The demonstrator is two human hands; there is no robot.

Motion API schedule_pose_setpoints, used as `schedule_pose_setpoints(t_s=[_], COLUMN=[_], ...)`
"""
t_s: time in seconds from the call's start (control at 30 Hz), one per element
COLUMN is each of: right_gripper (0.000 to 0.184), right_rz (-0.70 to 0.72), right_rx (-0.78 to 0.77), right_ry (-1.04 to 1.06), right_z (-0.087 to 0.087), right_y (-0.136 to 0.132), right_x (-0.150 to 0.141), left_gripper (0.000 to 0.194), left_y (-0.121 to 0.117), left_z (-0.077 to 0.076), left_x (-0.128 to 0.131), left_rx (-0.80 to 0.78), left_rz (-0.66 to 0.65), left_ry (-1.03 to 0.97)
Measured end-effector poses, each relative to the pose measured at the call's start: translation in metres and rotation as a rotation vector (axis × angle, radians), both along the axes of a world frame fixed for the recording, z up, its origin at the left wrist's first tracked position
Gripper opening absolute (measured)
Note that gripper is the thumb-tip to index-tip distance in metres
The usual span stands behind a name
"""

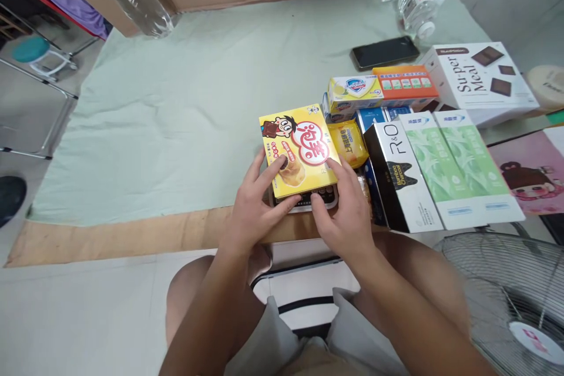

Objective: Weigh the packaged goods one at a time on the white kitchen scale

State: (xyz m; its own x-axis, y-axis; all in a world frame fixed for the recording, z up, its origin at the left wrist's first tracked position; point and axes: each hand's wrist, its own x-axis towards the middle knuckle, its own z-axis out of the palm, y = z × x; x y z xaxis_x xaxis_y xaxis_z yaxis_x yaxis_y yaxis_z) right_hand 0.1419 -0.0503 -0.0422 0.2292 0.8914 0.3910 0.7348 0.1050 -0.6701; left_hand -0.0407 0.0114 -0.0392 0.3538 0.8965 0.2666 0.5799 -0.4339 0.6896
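A yellow snack box [304, 141] with a cartoon child and a red round logo lies on top of another flat box [326, 202] at the near edge of the pale green cloth [185, 106]. My left hand [255, 205] grips the yellow box's near left corner, fingers resting on its top. My right hand [343, 211] holds its near right side, thumb and fingers pressed on the edge. Both hands are closed on the box.
To the right lie a yellow packet [352, 142], soap boxes [356, 89], a black and white R&O box [399, 176], green tissue boxes [458, 167], a white Su-per Meal box [480, 79], a phone [384, 51] and bottles [416, 6]. A fan grille [506, 294] stands at lower right.
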Motion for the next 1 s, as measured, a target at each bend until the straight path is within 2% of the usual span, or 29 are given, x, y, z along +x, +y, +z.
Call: schedule_pose_setpoints(t_s=[0.3,0.53,0.67,0.77,0.87,0.93,1.0], right_gripper=[0.05,0.043,0.034,0.027,0.024,0.026,0.031], right_rz=[0.005,0.033,0.03,0.045,0.053,0.033,-0.025], right_rx=[-0.004,0.094,0.169,0.238,0.302,0.319,0.329], right_ry=[0.089,0.156,0.241,0.308,0.344,0.36,0.37], right_z=[0.01,0.043,0.065,0.079,0.09,0.094,0.096], right_y=[0.001,-0.014,-0.018,-0.02,-0.022,-0.025,-0.027], right_x=[-0.002,0.007,0.014,0.027,0.048,0.064,0.081], left_gripper=[0.066,0.067,0.068,0.057,0.036,0.028,0.029], left_y=[-0.002,-0.012,-0.024,-0.032,-0.032,-0.025,-0.01], left_z=[0.003,0.026,0.039,0.051,0.07,0.085,0.101], left_x=[0.001,0.0,0.004,0.018,0.041,0.063,0.091], left_rx=[0.038,0.152,0.117,0.04,-0.008,-0.069,-0.147], left_rz=[0.013,-0.055,-0.036,-0.007,0.064,0.126,0.137], left_ry=[-0.051,-0.117,-0.211,-0.385,-0.467,-0.471,-0.499])
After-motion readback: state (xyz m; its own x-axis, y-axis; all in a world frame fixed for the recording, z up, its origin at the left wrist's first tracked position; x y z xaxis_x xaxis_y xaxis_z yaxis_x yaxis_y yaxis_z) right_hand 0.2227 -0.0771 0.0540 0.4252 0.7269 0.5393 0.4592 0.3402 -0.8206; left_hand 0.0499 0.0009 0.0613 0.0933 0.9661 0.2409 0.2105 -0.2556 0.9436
